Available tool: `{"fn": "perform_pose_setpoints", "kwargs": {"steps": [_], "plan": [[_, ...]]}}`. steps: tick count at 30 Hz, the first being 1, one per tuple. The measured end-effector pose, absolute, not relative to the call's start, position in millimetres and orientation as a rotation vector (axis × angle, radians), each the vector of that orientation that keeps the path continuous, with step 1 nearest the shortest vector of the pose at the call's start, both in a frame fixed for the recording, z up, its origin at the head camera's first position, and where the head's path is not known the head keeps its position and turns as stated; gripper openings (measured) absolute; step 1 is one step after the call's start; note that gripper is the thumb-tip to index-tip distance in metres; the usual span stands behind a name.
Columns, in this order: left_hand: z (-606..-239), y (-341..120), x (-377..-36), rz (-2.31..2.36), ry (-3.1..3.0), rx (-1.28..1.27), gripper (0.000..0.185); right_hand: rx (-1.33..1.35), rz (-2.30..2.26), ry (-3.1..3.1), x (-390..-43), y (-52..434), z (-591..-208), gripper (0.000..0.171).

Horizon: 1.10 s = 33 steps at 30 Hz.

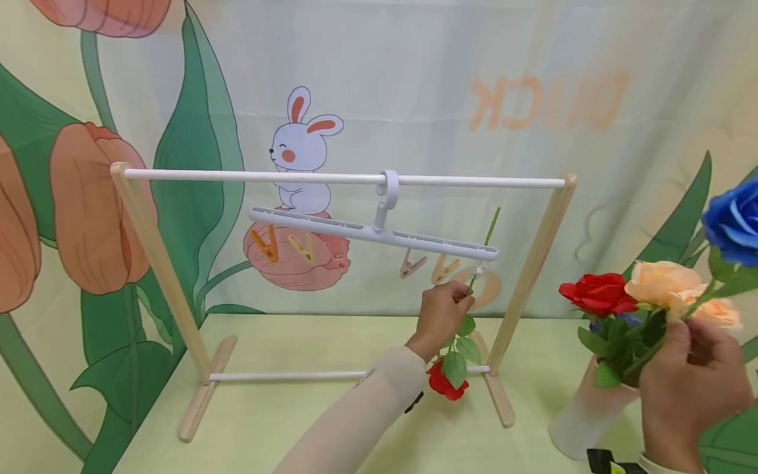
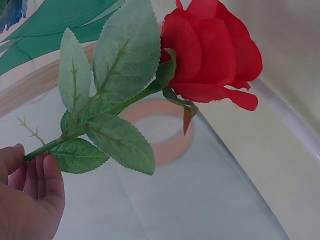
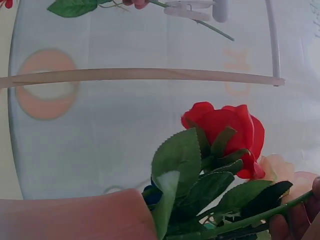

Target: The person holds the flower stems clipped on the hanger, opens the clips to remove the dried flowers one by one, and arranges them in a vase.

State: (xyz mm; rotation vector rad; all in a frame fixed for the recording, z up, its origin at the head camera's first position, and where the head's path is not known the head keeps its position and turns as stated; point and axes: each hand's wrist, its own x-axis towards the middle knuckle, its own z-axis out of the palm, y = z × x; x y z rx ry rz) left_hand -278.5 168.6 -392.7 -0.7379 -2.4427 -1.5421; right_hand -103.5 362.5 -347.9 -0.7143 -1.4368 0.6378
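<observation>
My left hand pinches the green stem of an upside-down artificial red rose, whose bloom hangs below the fingers. Just above them, a whitish clip at the hanger's right end meets the stem, and the stem's tip sticks up past the hanger. The left wrist view shows thumb and fingers on the stem below the leaves. At the right, my right hand pinches the stem of an artificial blue rose. Beside that hand, a red rose and peach roses stand in a vase.
A white hanger hangs tilted, right end lower, from the top rod of a wooden-legged rack. Several clips dangle from it, among them an orange one. Behind stands a printed curtain; a pale green tabletop lies below.
</observation>
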Motion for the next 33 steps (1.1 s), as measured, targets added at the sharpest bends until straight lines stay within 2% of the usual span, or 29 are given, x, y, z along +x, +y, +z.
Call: {"fn": "perform_pose_setpoints", "kwargs": {"steps": [4, 11, 22, 33], "plan": [[-391.2, 167.1, -276.6, -1.599, -2.417, -0.75, 0.015, -0.754, 0.62, -1.458, -105.0, 366.1, -350.4, 0.024], [-389.0, 166.6, -273.6, -1.599, -2.419, -0.779, 0.014, -0.875, 0.717, -1.485, -103.0, 372.1, -378.0, 0.025], [-391.8, 160.3, -275.1, -1.622, -2.451, -0.77, 0.012, -0.939, 0.742, -1.67, -92.8, 376.3, -408.4, 0.035], [-393.1, 154.0, -275.7, -1.626, -2.458, -0.775, 0.012, -0.887, 0.592, -1.806, -87.6, 382.7, -428.2, 0.03]]}}
